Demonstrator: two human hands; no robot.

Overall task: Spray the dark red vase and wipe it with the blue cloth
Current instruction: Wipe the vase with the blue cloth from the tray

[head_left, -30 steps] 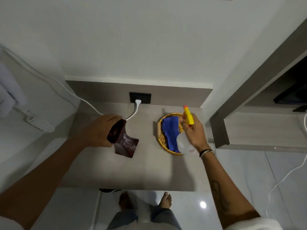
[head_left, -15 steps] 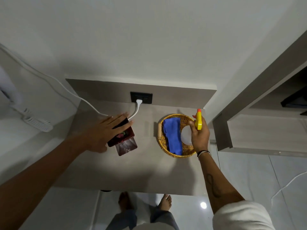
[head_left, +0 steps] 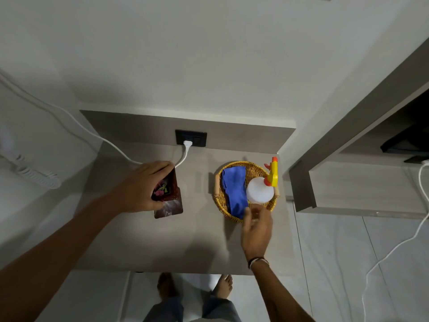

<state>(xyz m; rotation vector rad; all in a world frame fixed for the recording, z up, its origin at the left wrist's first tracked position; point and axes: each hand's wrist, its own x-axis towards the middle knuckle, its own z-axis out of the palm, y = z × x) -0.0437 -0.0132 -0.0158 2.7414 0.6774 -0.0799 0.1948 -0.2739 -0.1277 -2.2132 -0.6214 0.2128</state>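
Observation:
The dark red vase point(head_left: 170, 201) stands upright on the grey side table point(head_left: 162, 242), left of centre, with my left hand point(head_left: 141, 187) wrapped around its rim. A round wicker basket point(head_left: 221, 205) on the right holds the blue cloth point(head_left: 234, 191) and the white spray bottle point(head_left: 260, 190) with its yellow trigger head. My right hand point(head_left: 256, 226) hovers just in front of the basket, fingers apart and blurred, close to the cloth's near end and holding nothing.
A black wall socket point(head_left: 191, 138) with a white plug and cable point(head_left: 92, 133) sits behind the vase. A grey shelf unit point(head_left: 348, 177) stands to the right, a white power strip point(head_left: 34, 173) to the left. My bare feet point(head_left: 195, 287) are below the table's front edge.
The vase went from tilted to upright on the table. My right hand set the spray bottle into the basket, let go, and drew back toward the cloth's near end.

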